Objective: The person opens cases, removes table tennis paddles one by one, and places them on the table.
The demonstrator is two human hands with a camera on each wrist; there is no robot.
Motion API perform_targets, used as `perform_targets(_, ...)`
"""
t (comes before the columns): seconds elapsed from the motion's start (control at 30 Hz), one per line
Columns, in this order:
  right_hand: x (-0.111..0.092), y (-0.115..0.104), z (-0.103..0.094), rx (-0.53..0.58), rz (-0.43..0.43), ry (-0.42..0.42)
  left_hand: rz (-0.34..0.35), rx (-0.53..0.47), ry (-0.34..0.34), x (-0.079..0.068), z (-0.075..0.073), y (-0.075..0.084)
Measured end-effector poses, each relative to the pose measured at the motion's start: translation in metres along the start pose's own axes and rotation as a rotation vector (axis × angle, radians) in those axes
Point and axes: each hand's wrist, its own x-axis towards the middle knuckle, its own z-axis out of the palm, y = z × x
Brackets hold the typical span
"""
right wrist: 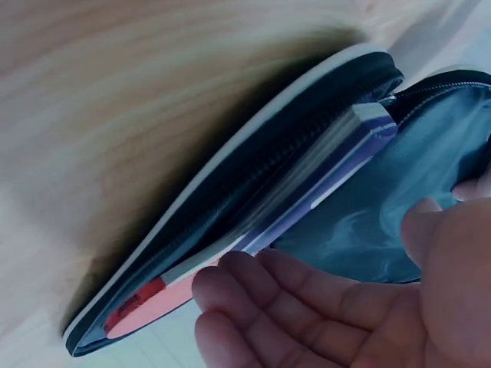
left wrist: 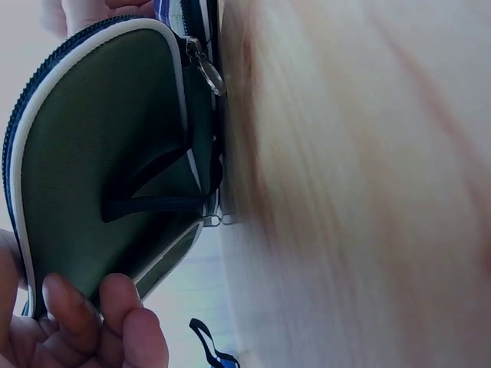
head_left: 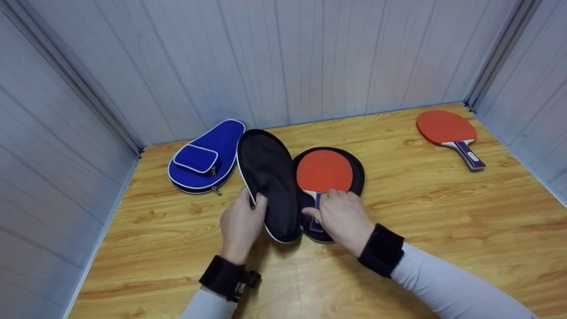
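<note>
An unzipped paddle case (head_left: pixel 268 177) with a black lining and white piping lies spread open at the middle of the table. My left hand (head_left: pixel 243 221) grips the edge of its raised lid, thumb on the lining side; in the left wrist view the fingers (left wrist: pixel 119 307) curl against the dark green outside. In the other half lies a table tennis paddle (head_left: pixel 324 170) with red rubber and a purple handle. My right hand (head_left: pixel 347 217) is over the handle. Its fingers (right wrist: pixel 299 295) are loosely extended beside the paddle in the right wrist view, not wrapped round it.
A blue paddle case (head_left: pixel 201 161) with a small zipped pocket lies to the left, next to the raised lid. Another red paddle (head_left: pixel 447 128) rests at the far right of the wooden table (head_left: pixel 443 221). Panelled walls (head_left: pixel 310 57) stand behind and at both sides.
</note>
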Motion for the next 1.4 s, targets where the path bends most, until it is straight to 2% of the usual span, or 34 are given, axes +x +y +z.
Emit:
perform_targets(0.2, 0.002, -0.004, 0.009, -0.069, 0.019, 0.036, 0.001, 0.002, 0.015, 0.0, 0.0, 0.0)
perform_targets(0.6, 0.009, -0.009, 0.009, -0.075, 0.061, -0.025, -0.01, 0.005, 0.002, 0.001, 0.0, 0.0)
perform_targets(0.73, 0.013, -0.01, 0.007, -0.097, 0.077, -0.083, -0.008, 0.002, -0.002, 0.003, 0.0, 0.002)
perform_targets(0.97, 0.018, -0.011, 0.006, -0.03, 0.124, -0.224, -0.002, -0.003, -0.005, 0.004, -0.001, 0.003)
perform_targets(1.4, 0.021, -0.013, 0.014, 0.021, 0.212, -0.395, -0.002, -0.003, -0.001, 0.0, 0.001, 0.002)
